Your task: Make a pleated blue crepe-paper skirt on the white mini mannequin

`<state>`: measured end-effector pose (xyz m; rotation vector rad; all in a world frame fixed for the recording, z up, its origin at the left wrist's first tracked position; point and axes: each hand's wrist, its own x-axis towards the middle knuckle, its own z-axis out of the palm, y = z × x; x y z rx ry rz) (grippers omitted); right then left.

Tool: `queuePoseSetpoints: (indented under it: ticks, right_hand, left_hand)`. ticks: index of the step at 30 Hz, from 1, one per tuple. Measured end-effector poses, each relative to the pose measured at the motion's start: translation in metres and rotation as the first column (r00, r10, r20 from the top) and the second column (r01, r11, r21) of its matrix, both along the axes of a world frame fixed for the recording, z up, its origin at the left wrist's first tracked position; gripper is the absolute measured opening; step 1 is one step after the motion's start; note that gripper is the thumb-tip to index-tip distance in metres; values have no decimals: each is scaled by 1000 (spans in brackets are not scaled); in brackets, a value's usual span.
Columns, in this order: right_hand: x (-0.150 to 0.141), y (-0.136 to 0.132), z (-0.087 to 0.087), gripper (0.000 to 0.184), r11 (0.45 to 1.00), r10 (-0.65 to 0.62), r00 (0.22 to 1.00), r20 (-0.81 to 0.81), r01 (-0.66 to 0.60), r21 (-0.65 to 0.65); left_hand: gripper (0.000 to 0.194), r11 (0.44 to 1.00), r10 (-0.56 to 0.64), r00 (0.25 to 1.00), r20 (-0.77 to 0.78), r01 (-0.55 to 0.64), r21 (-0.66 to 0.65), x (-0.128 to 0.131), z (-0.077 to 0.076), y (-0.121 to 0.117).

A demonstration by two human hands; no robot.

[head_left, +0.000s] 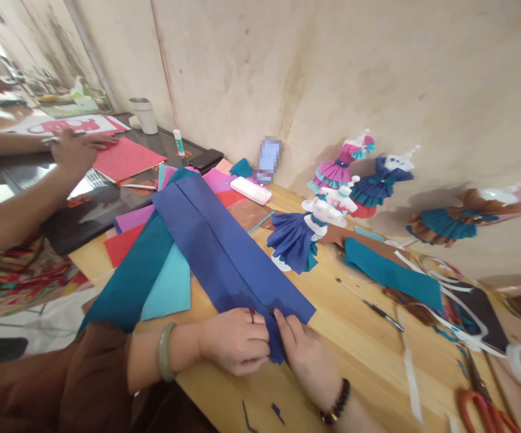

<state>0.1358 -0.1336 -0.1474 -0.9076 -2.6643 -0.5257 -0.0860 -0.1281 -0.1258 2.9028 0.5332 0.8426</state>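
Long strip (237,240) across the table (355,355), doll figures (319,222) to its right.
The left hand (237,341) and right hand (306,352) rest at its near end, sheets (172,288) partly beneath it, pen (383,316) to its right, scissors (477,379) nearer right; behind, by the wall (355,66), what seems a phone (268,160).

The head camera looks forward and down, close.

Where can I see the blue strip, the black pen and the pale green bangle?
Blue strip (237,243), head view: middle of its upper surface.
Black pen (387,317), head view: on its barrel.
Pale green bangle (164,355), head view: on its band.
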Motion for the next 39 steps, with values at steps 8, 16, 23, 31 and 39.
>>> queuePoseSetpoints:
  ticks: [8,16,23,31,39]
  right_hand:
    - [9,2,-5,56,995,-71,997,-4,71,-70]
    - [20,12,-6,44,989,-124,992,-11,123,-77]
    - [34,16,-5,35,991,-118,992,-42,114,-74]
    - [42,16,-1,43,992,-74,997,-34,70,-109]
    - [31,19,-1,58,991,-75,997,-19,72,-108]
  left_hand:
    - [14,1000,-2,999,-40,2,-5,-1,-4,-1]
    - [39,998,62,993,-104,-60,20,-38,0,7]
    - [24,987,153,987,-41,-150,65,-51,-2,14]
    - [24,991,120,993,-7,-119,60,-51,-6,14]
    - [25,993,113,993,20,-114,31,-52,-12,15]
